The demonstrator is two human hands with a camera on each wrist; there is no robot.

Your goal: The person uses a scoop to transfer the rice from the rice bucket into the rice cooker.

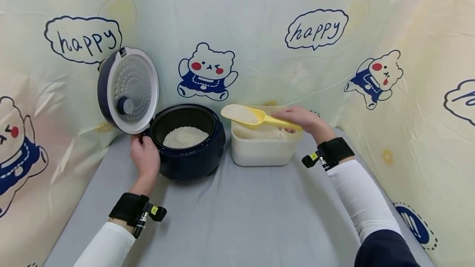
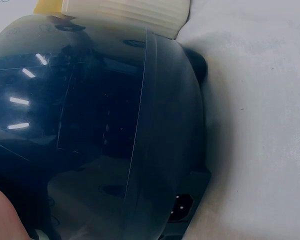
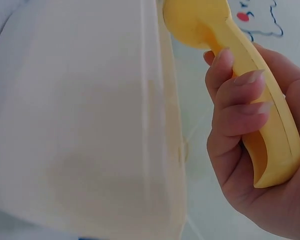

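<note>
My right hand [image 1: 297, 118] grips the handle of a yellow scoop [image 3: 270, 115], its fingers wrapped round it in the right wrist view. White rice [image 1: 239, 113] fills the scoop bowl, which is over the left part of a cream rice bin [image 1: 261, 151]. To the left stands a dark blue rice cooker [image 1: 189, 160] with a mound of rice [image 1: 185, 137] in its pot. Its lid [image 1: 135, 90] is raised on the left side. My left hand [image 1: 146, 155] holds the lid's lower edge by the hinge, with the fingertips hidden behind it.
Both containers stand side by side on a grey cloth-covered table [image 1: 237, 217]. A patterned curtain [image 1: 259, 69] rises close behind them and along both sides. The cooker's power socket [image 2: 181, 207] faces the left wrist camera.
</note>
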